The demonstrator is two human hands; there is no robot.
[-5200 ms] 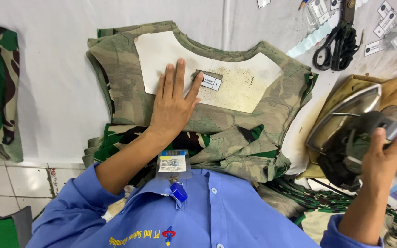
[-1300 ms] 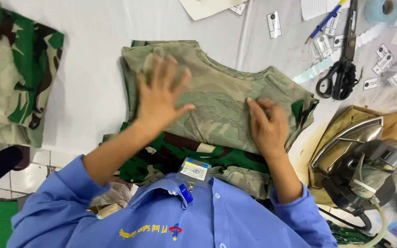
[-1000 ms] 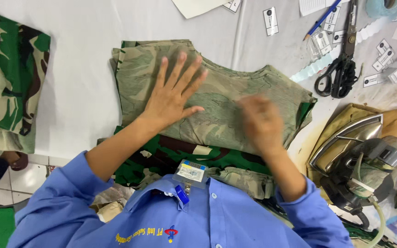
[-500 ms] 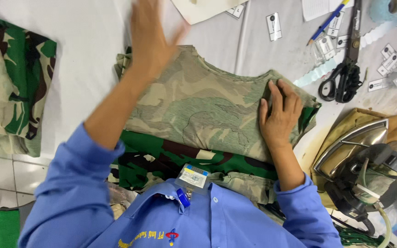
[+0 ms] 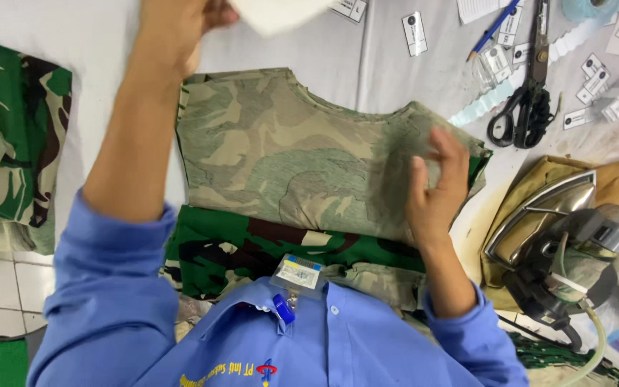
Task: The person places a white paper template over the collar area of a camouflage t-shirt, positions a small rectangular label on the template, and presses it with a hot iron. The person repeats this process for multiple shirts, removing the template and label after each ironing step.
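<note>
Flat on the white table (image 5: 94, 93), the faded camouflage panel (image 5: 288, 150) lies inside-out over a stack of darker green camouflage pieces (image 5: 252, 251), its curved neck edge toward the far side. The right hand (image 5: 435, 190) hovers just above the panel's right edge, fingers spread and loose, gripping nothing. The left hand (image 5: 173, 29) is raised at the far edge, pinching a white sheet (image 5: 281, 13) that is partly out of frame. To do this well, the sheet should come down square over the neck area while the right palm presses the cloth smooth, so no crease gets trapped beneath. Off to the right, the iron (image 5: 560, 236) rests on its scorched pad (image 5: 582, 179), with scissors (image 5: 528, 100), a pencil (image 5: 492, 29) and small tags (image 5: 415, 32) scattered beyond.
</note>
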